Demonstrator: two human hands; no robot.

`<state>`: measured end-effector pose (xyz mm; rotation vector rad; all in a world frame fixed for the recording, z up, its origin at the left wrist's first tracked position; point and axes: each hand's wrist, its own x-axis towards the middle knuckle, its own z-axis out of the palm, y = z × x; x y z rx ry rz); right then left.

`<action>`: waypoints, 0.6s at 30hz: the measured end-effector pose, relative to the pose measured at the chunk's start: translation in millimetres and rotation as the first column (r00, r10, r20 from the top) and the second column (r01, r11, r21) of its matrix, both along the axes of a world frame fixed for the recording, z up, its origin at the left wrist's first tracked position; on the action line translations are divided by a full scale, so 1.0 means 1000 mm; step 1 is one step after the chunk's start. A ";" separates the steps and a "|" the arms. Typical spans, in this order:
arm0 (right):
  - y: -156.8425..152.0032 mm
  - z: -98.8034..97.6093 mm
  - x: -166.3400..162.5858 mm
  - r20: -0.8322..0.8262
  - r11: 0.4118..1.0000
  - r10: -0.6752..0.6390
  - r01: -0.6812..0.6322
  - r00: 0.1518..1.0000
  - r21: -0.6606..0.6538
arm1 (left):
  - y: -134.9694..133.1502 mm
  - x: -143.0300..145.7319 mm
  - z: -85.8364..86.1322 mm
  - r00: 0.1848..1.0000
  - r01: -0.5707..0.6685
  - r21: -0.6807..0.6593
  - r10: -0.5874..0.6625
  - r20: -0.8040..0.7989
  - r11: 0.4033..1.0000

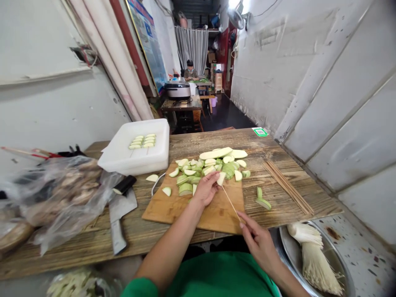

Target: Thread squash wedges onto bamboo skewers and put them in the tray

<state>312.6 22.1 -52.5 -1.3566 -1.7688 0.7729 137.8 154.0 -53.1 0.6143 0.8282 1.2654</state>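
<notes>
Two hands busy: left hand (206, 190) pinches slice (221, 178), right hand (260, 243) grips skewer (230, 201); cleaver (119, 214), tray (136, 160) beside board (173, 210).

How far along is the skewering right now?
Done: two loaded skewers lie in the white tray. In hand: the left hand pinches a slice while the right hand holds a skewer with its tip at it. Left: a heap of cut slices on the cutting board and a bundle of bare skewers beside it.

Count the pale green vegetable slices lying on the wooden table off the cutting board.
3: one slice beside the white plastic tray, two right of the wooden cutting board; more may be hidden.
</notes>
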 end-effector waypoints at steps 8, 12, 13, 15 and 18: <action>-0.002 0.009 0.001 0.011 0.999 -0.015 0.015 1.000 0.052 | -0.003 0.001 0.007 0.996 -0.049 0.007 0.048 0.074 0.999; 0.001 0.009 0.000 0.012 0.999 -0.003 0.002 1.000 0.036 | -0.003 0.000 0.010 0.979 -0.040 -0.037 0.046 0.197 0.999; 0.001 0.009 -0.001 0.012 0.999 -0.002 0.001 1.000 0.035 | -0.002 -0.001 0.009 0.975 -0.035 -0.047 0.045 0.219 0.998; 0.003 0.006 -0.001 0.015 0.999 -0.004 0.004 1.000 0.036 | -0.001 -0.002 0.008 0.969 -0.012 -0.053 0.025 0.246 0.999; 0.003 0.003 0.000 0.018 0.999 -0.011 0.010 1.000 0.031 | -0.001 -0.002 0.005 0.966 0.008 -0.053 0.006 0.257 0.999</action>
